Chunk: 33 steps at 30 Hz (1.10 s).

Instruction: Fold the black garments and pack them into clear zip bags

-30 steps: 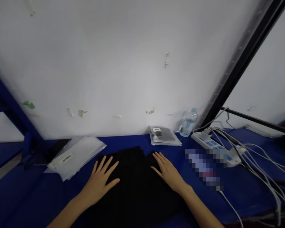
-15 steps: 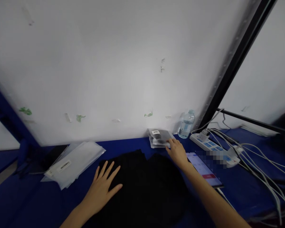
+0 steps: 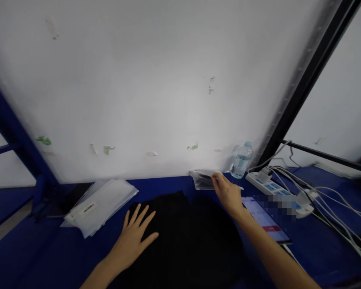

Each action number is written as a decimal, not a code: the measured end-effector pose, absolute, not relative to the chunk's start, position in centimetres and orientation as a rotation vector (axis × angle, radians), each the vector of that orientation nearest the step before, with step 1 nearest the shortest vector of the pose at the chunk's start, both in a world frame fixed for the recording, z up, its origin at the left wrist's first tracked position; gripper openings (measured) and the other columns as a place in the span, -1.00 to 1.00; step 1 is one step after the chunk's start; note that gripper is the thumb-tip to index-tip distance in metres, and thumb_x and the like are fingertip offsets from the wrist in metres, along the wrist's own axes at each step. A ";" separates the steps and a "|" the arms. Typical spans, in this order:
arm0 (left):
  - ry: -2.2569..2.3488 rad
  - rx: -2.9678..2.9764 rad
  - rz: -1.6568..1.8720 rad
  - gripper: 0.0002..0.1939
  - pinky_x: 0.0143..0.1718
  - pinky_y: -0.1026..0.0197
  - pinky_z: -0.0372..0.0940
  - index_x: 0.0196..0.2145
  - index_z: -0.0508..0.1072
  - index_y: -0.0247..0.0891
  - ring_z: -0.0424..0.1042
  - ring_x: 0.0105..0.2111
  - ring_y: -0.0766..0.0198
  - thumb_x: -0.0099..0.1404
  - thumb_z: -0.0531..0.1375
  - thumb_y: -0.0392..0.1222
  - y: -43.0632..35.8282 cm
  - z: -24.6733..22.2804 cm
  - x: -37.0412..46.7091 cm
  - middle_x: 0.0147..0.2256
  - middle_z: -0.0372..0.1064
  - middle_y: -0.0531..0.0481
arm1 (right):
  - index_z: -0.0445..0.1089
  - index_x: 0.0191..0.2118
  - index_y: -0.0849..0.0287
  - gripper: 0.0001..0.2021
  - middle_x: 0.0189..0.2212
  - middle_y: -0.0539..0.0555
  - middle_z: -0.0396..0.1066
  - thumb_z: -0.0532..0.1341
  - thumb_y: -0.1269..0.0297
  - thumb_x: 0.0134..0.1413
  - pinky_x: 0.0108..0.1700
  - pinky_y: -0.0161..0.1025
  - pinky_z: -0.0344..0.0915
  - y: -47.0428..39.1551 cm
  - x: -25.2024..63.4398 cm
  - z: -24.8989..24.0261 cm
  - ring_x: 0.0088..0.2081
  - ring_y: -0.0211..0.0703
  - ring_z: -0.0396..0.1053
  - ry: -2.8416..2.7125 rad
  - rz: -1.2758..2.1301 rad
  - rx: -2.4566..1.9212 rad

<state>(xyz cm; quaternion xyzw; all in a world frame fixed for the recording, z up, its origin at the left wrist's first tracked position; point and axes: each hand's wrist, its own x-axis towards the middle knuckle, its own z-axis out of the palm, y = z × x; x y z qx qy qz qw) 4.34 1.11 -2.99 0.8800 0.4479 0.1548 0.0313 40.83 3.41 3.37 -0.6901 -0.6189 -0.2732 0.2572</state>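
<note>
My left hand [image 3: 132, 237] lies flat with its fingers spread on the left part of a black cloth item [image 3: 183, 241], whose kind I cannot make out. Farther back, my right hand [image 3: 227, 194] pinches the edge of a clear plastic bag [image 3: 201, 180] by the wall. Something dark shows inside that bag. A white corner sticks out to the right of the hand. Thumb and fingertips of the right hand are closed together on the plastic.
A stack of frosted zip bags [image 3: 105, 204] with a barcode label lies at the left over a dark flat object [image 3: 76, 196]. Right of my right hand are a water bottle [image 3: 241, 160], a lit phone [image 3: 266, 220], a power strip [image 3: 270, 186] and white cables [image 3: 333, 212].
My right hand has gone from resting open-fingered on the plastic bag to pinching it, and the bag has tilted up. The left hand stays on the black cloth. The view has shifted slightly.
</note>
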 end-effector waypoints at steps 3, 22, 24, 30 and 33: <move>1.361 2.683 0.666 -0.48 0.21 -0.39 -0.18 0.23 0.20 -0.12 -0.12 0.31 -0.12 0.39 0.04 0.08 1.0 -1.5 4.9 0.24 0.16 -0.11 | 0.37 -0.23 0.14 -0.81 -0.39 0.02 0.51 0.03 0.26 0.29 -0.53 -0.31 0.02 3.4 40.1 4.3 -0.49 -0.21 0.43 -1.682 -0.709 -1.779; 1.217 2.096 1.281 -0.87 -0.37 0.32 0.36 -0.33 0.48 -0.18 0.42 -0.42 0.33 0.34 0.13 -0.22 -6.6 5.9 3.4 -0.30 0.42 0.02 | 0.34 0.06 0.09 -0.71 -0.10 0.10 0.46 0.14 0.25 0.24 -0.11 -0.20 0.36 -6.8 24.7 7.6 -0.16 -0.17 0.41 -2.019 -0.046 -1.035; 1.211 2.151 1.245 -0.84 -0.36 0.32 0.35 -0.30 0.49 -0.17 0.43 -0.41 0.32 0.36 0.10 -0.25 -7.3 6.0 3.4 -0.34 0.43 0.03 | 0.38 0.03 0.07 -0.73 -0.17 0.06 0.48 0.16 0.25 0.23 -0.13 -0.17 0.33 -7.3 23.4 8.5 -0.18 -0.16 0.36 -2.109 -0.048 -0.946; 1.194 2.297 1.196 -0.84 -0.24 0.31 0.35 -0.30 0.49 -0.13 0.47 -0.32 0.28 0.37 0.10 -0.24 -8.1 5.9 2.8 -0.34 0.46 0.04 | 0.46 -0.11 0.09 -0.83 -0.31 0.00 0.51 0.14 0.31 0.25 -0.13 -0.21 0.24 -7.6 23.6 8.9 -0.17 -0.21 0.31 -2.226 -0.056 -0.860; 1.187 2.328 1.184 -0.86 -0.22 0.34 0.34 -0.28 0.48 -0.11 0.48 -0.31 0.31 0.36 0.12 -0.25 -7.9 5.6 2.1 -0.32 0.47 0.08 | 0.47 -0.14 0.08 -0.84 -0.30 0.01 0.52 0.16 0.31 0.23 -0.11 -0.16 0.22 -7.1 26.9 8.2 -0.15 -0.16 0.30 -2.198 -0.067 -0.920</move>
